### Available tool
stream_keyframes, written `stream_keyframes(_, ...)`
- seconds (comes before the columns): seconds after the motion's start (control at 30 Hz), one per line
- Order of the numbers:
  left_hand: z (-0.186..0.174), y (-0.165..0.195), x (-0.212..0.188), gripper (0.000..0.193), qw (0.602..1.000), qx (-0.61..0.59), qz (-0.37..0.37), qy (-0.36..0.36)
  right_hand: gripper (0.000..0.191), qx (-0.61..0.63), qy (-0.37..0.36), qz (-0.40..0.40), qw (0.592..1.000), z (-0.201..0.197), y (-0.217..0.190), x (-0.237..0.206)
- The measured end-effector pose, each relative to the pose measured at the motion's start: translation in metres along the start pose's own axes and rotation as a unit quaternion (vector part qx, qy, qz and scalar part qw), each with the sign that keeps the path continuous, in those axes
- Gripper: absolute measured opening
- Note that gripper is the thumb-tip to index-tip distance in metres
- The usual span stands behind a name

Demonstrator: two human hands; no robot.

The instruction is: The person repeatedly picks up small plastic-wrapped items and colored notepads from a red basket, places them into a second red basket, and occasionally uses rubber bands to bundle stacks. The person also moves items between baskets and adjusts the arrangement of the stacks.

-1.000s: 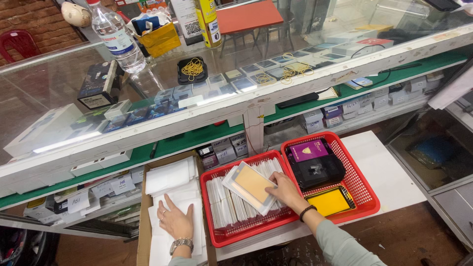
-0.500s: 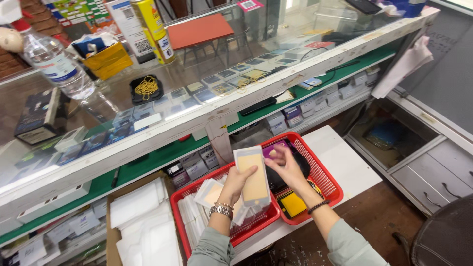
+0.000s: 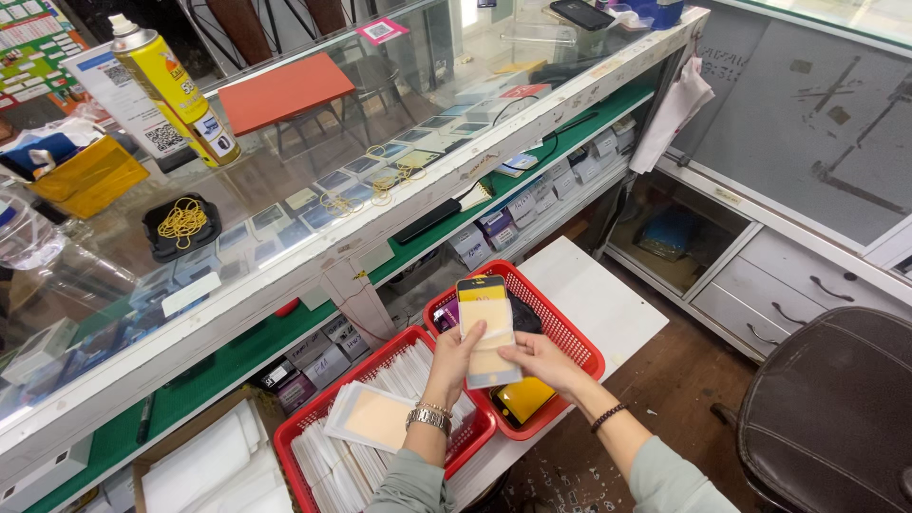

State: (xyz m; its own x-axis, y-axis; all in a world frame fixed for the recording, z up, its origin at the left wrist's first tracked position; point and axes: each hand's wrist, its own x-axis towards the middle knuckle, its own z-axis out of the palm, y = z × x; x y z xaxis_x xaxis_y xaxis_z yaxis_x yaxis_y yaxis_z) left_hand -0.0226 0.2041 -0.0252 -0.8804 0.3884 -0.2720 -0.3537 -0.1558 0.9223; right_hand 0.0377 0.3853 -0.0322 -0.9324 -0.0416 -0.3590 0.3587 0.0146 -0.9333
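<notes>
1. A flat pale packet with a yellow-and-black top edge (image 3: pixel 487 331) is held upright above the two red baskets. The left hand (image 3: pixel 456 356) is closed on its left edge; the right hand (image 3: pixel 543 361) is closed on its lower right side.
2. The step in hand is judged to be inspection of the lifted packet. Any next move would call for a steady two-handed grip, since the packet is thin and is held by its edges only.
3. The left red basket (image 3: pixel 309 427) is packed with upright white sleeves; one pale sleeve (image 3: pixel 373 418) lies tilted on top.
4. The right red basket (image 3: pixel 570 328) holds a yellow-and-black packet (image 3: pixel 522 399) and dark boxes, partly hidden.
5. A yellow spray can (image 3: pixel 176 85) stands on the glass counter (image 3: pixel 313 180), near a black tray of rubber bands (image 3: pixel 180 223) and a yellow box (image 3: pixel 81 176).
6. Small white and purple boxes (image 3: pixel 494 223) are ranged on the green shelf below.
7. A pink square label (image 3: pixel 382 30) lies far along the counter.
</notes>
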Motion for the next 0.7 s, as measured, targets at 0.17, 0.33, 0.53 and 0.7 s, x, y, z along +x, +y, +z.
stream_keyframes(0.17,-0.010,-0.006,-0.003,0.036,0.988,0.108,-0.051,-0.096,0.033,0.032,0.072,-0.074,0.994,-0.026,-0.024,0.018)
stream_keyframes(0.33,-0.038,-0.015,-0.011,0.037,0.956,0.234,-0.099,-0.144,0.029,0.067,0.195,-0.093,0.974,-0.063,-0.029,0.024)
stream_keyframes(0.53,-0.072,-0.014,-0.028,0.030,0.990,0.094,-0.107,0.005,0.027,-0.159,0.167,0.039,0.972,-0.054,0.025,0.003)
stream_keyframes(0.7,-0.086,-0.016,-0.041,0.032,0.984,0.140,0.015,0.108,0.048,-0.492,0.203,-0.009,0.847,-0.036,0.051,0.002)
